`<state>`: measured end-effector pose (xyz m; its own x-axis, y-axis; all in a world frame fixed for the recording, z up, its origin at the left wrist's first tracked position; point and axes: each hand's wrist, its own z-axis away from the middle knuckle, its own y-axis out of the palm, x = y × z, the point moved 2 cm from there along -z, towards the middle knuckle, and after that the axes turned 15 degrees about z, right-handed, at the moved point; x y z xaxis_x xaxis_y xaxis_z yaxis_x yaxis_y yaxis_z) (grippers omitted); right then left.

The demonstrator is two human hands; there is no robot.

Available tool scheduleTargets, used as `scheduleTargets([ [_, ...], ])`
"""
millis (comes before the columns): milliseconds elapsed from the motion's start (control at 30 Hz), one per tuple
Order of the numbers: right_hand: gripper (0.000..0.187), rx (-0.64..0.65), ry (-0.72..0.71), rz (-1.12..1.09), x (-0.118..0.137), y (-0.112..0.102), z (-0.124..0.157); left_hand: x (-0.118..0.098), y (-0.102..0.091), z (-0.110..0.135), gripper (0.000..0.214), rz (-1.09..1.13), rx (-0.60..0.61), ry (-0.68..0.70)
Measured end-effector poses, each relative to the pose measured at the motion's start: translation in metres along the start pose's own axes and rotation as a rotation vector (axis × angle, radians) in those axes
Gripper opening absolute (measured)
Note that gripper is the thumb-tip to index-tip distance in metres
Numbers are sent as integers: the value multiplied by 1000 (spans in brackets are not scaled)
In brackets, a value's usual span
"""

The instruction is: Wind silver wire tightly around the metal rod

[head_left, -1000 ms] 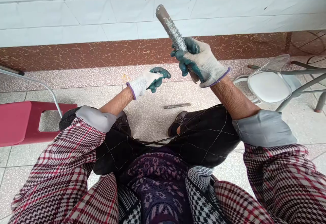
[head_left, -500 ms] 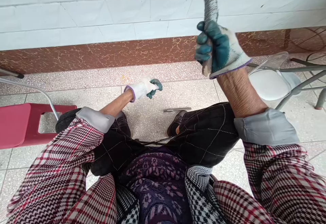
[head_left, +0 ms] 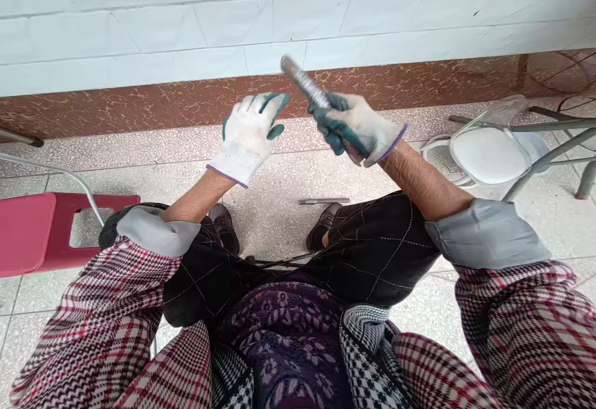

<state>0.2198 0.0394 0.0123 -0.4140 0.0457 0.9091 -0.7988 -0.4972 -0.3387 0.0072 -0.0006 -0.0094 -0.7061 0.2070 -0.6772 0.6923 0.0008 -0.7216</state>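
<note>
My right hand [head_left: 354, 125], in a white glove with green coated fingers, is wrapped round a thick stick wound with silvery wire [head_left: 308, 85]. The stick slants up and to the left, its bare brownish tip nearest the wall. Opposite it is my left hand [head_left: 249, 128], gloved the same way, raised with its back to me. Its fingers are stretched out and the thumb stands apart; nothing shows in it. A gap separates the left hand from the stick. On the floor between my shoes lies a thin grey rod [head_left: 324, 201].
A red plastic stool [head_left: 69, 229] stands at my left beside a curved metal leg. To the right are a white stool-like seat [head_left: 488, 154], grey metal legs [head_left: 540, 164] and loose cables. The tiled wall [head_left: 223, 30] with its brown marbled skirting rises close ahead.
My right hand has come down and left, tipping the wire-wound stick from upright to a leftward slant. My left hand has risen from near the floor and straightened its curled fingers.
</note>
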Motion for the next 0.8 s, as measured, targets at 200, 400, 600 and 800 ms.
scheduleTargets([
  [200,26,162,24,8,-5,35,4,-10,0,13,57,-363,39,302],
  [400,21,-27,-8,-49,0,29,-13,-4,-11,14,45,-206,-193,132],
  [600,18,-90,-55,-56,-7,44,-24,3,3,16,17,412,-139,-169],
  [800,19,-179,-141,-104,-12,58,-42,-11,55,18,16,1304,187,-604],
])
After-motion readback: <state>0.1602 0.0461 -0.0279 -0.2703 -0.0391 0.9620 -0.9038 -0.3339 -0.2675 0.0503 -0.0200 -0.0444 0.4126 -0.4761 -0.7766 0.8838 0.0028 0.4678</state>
